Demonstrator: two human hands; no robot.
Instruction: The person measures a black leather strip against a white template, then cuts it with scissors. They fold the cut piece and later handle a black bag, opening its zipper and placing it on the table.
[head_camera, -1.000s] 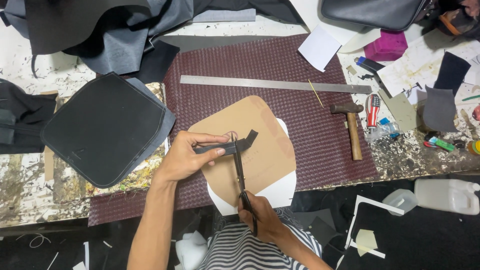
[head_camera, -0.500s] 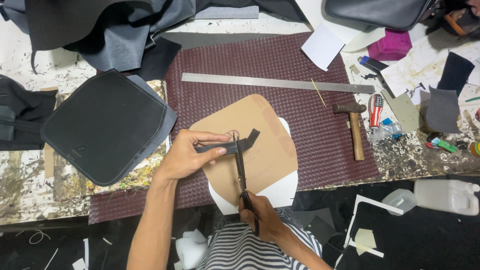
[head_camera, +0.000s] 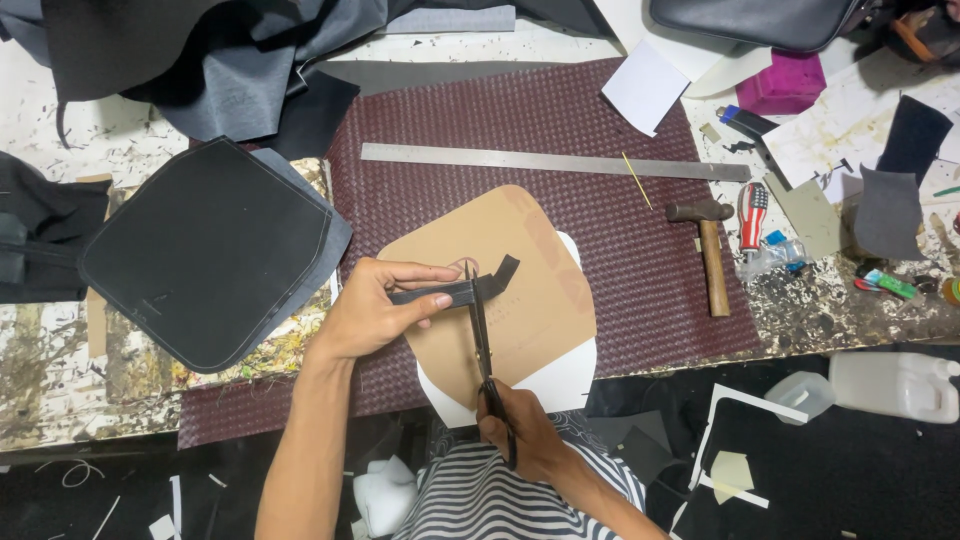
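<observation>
My left hand (head_camera: 375, 305) pinches a short dark leather strap (head_camera: 455, 290) level above the bench, its free end bent up to the right. My right hand (head_camera: 515, 425) grips the handles of black scissors (head_camera: 482, 340), whose blades point away from me and close across the strap just right of my left fingers. Under both lies a tan rounded cardboard template (head_camera: 530, 290) on top of a white sheet (head_camera: 560, 375). These rest on a maroon woven mat (head_camera: 600, 220).
A black stitched bag panel (head_camera: 205, 255) lies to the left. A steel ruler (head_camera: 555, 162) crosses the mat's far side. A hammer (head_camera: 708, 250), lighter (head_camera: 752, 215) and scraps sit right. Dark fabric (head_camera: 200, 60) is piled at the back; a white jug (head_camera: 895, 385) stands lower right.
Both hands, the strap and the scissors keep nearly the same place; no clear difference shows beyond a slight shift of the view.
</observation>
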